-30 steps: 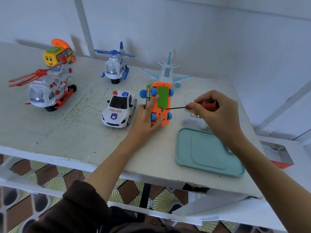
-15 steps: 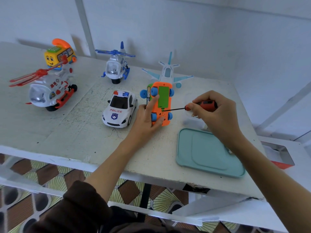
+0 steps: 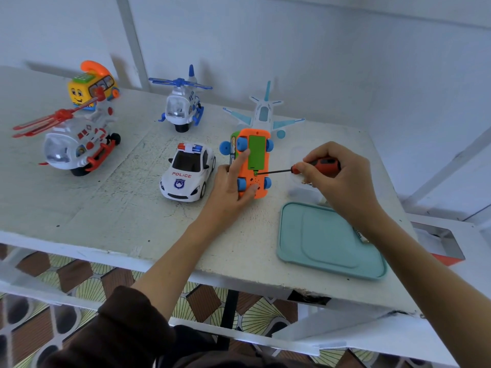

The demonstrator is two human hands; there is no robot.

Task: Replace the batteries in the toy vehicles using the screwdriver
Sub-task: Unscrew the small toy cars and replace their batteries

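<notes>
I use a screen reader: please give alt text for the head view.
A left hand steadies an orange toy vehicle lying wheels-up on a white table, while the right hand holds a screwdriver at its green battery cover.

We log 4 items as obscured. Clear container: contents too blurred to identify, right hand covers part. Screwdriver handle: mostly enclosed by fingers. Orange toy: upper side faces away. Teal tray: corner under forearm.
</notes>
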